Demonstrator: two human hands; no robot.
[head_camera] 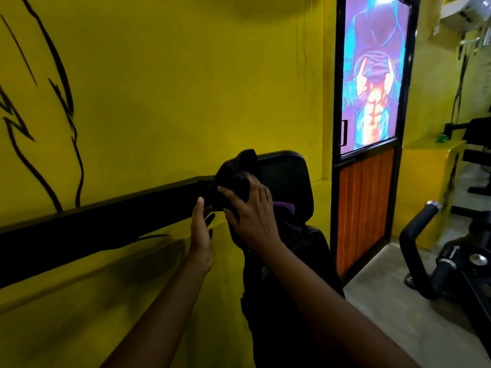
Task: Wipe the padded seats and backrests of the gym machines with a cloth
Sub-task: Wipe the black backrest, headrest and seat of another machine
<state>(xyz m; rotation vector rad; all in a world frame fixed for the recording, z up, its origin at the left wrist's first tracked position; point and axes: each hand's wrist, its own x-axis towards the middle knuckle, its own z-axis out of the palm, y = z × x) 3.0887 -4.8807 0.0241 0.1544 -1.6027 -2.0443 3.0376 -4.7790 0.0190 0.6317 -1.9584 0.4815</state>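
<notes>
Centrally, one black cloth (236, 175) gripped by right hand (249, 216) against one backrest (288, 181), left hand (200, 231) straight-fingered, empty.

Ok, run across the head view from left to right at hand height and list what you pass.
Black beam → left grip, open → right grip on the dark cloth → black padded backrest → poster door with orange lower panel → black foam machine handle.
</notes>
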